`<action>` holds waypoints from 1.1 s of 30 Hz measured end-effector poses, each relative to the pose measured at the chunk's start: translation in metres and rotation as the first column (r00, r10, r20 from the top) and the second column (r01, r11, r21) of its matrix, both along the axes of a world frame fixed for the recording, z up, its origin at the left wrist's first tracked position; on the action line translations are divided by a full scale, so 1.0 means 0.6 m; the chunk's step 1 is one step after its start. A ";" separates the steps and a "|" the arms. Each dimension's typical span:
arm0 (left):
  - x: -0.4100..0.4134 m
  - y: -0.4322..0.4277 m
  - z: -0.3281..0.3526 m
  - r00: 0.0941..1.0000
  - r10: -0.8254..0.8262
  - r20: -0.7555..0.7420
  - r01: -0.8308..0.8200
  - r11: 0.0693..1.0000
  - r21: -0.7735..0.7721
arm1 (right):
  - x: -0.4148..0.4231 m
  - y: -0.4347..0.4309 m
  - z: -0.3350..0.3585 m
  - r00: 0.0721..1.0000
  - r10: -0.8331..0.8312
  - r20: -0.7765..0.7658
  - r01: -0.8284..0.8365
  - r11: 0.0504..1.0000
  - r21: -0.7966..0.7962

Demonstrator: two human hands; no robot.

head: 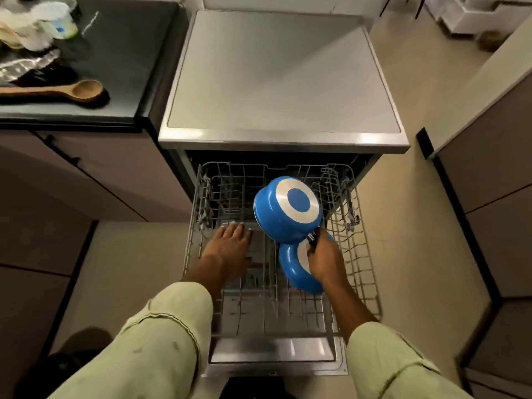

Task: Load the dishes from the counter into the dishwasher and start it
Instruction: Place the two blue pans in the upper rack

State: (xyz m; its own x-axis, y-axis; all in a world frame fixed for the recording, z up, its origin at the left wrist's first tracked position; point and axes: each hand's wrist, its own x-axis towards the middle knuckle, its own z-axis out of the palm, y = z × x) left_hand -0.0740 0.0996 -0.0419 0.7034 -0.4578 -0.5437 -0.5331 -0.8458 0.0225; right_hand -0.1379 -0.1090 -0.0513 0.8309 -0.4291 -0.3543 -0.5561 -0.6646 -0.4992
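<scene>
Wire rack pulled out at centre frame, and a blue pan sits in it, base up, right of middle. A blue pot tilts just above it in the frame. Upper left, the dark counter carries a wooden spoon and a blurred heap of dishes.

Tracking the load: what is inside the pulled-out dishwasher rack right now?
A blue pan leans in the rack. The right hand holds a blue saucepan bottom-up above it. Anything under the pans or the left hand is covered.
</scene>
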 end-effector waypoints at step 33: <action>0.201 -0.200 -0.403 0.997 -0.027 -0.078 0.010 0.978 -0.208 | 0.235 -0.096 -0.298 0.964 -0.214 0.156 0.239 0.958 -0.162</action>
